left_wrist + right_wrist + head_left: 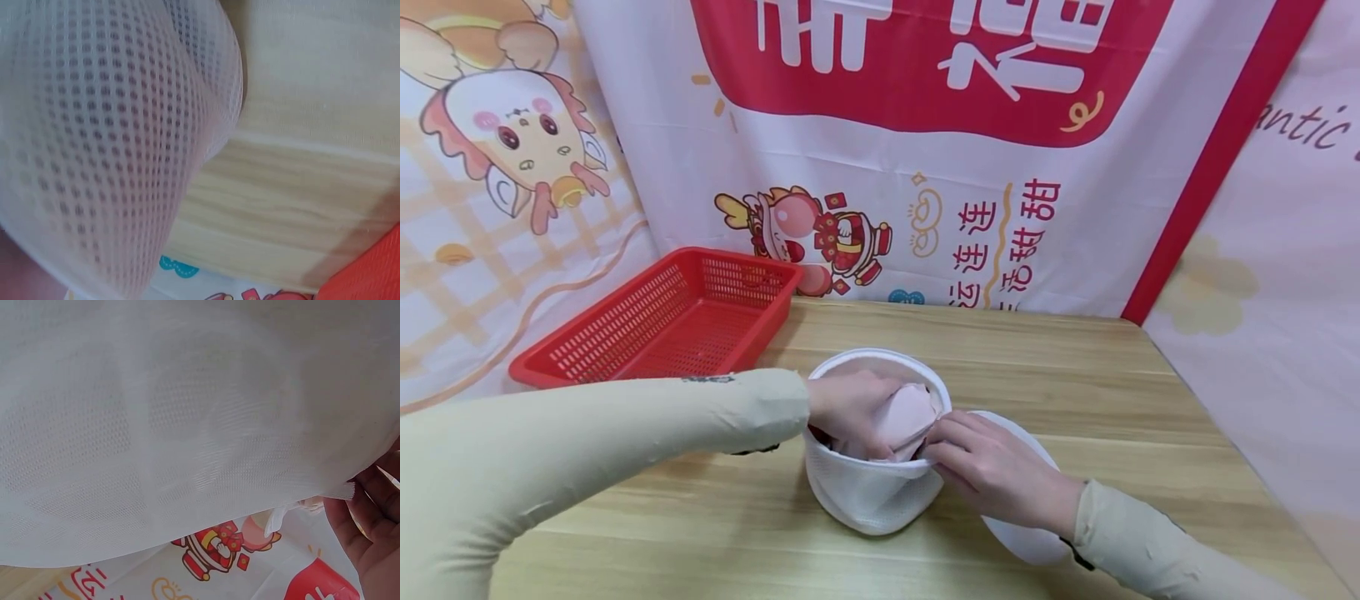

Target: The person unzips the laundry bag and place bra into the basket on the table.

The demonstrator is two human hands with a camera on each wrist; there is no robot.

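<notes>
A round white mesh laundry bag [872, 492] stands on the table with its top open. My left hand [853, 408] reaches inside it and grips a pale pink cloth bundle [910, 414], thumb and fingers on either side. My right hand [996, 467] pinches the bag's rim on the right; in the right wrist view its fingers [369, 512] hold the white edge there. The bag's round lid [1030, 533] hangs folded out to the right, partly behind the right hand. Mesh [112, 125] fills much of the left wrist view. Darker contents deeper in the bag are mostly hidden.
A red plastic basket [752, 333] with slotted sides stands on the wooden table [1037, 358] at the back left, close to the left forearm. Printed cloth hangings [865, 167] rise behind the table and along both sides.
</notes>
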